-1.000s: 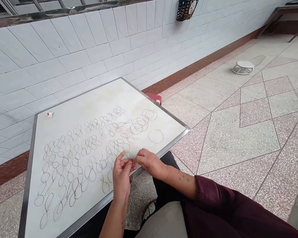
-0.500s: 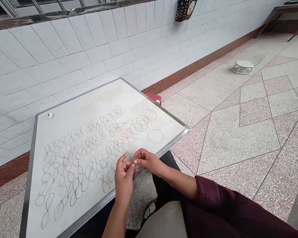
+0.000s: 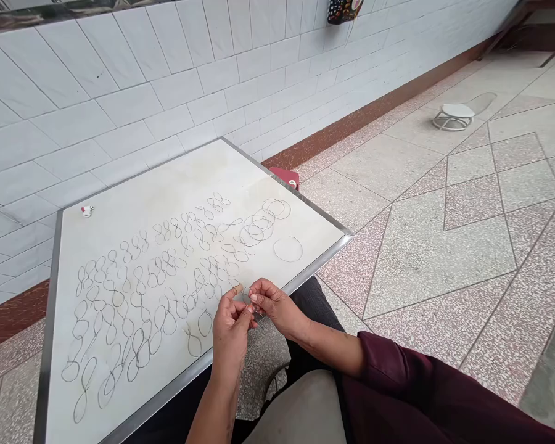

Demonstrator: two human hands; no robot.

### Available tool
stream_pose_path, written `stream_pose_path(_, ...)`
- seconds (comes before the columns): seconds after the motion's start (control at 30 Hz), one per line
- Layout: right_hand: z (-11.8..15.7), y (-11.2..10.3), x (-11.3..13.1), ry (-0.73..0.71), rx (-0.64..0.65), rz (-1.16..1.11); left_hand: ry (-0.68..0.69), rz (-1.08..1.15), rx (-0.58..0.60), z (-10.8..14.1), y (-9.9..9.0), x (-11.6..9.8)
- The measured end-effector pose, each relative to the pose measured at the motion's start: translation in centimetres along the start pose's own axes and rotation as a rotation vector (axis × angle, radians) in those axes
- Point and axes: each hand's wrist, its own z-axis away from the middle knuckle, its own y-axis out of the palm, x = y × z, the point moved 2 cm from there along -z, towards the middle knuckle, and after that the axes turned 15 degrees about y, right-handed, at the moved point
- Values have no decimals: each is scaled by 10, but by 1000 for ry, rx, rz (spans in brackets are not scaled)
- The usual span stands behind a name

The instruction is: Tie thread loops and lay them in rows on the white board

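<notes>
Near the front edge of the white table (image 3: 176,172), my left hand (image 3: 229,327) pinches a thin dark wire loop (image 3: 246,288) between thumb and fingers. A light-coloured wrap covers its index fingertip. My right hand (image 3: 277,309) meets it there, thumb and index finger pinched on the same wire. Fingers partly hide the piece, and its full shape cannot be made out. Many thin wires twisted into figure-eights (image 3: 86,387) lie in rows left of my hands. Overlapping plain rings (image 3: 259,216) and one single ring (image 3: 288,237) lie farther right.
A metal rim (image 3: 324,256) edges the table. A small red-and-white item (image 3: 87,211) sits at its far left corner. Behind runs a white tiled wall (image 3: 176,92); a red stool (image 3: 284,177) shows past the far edge. A low white chair (image 3: 456,114) stands on the floor.
The view has tipped slightly downward, so the wall and table sit higher in it. Both hands stay together on the wire, with only slight finger movement.
</notes>
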Motion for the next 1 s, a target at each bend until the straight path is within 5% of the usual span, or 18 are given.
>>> stream_pose_path(0.33,4,5,-11,-63,-121,24,67,-76,-82,7,-1,5)
stream_pose_path(0.67,14,-1,5,1,182,39,80,40,-157,18,-4,-6)
stream_pose_path(0.8,12,-4,1,-74,55,151,102,57,-187,19,-2,-11)
stream_pose_path(1.0,18,-4,3,-384,-218,795,132,32,-277,15,2,-13)
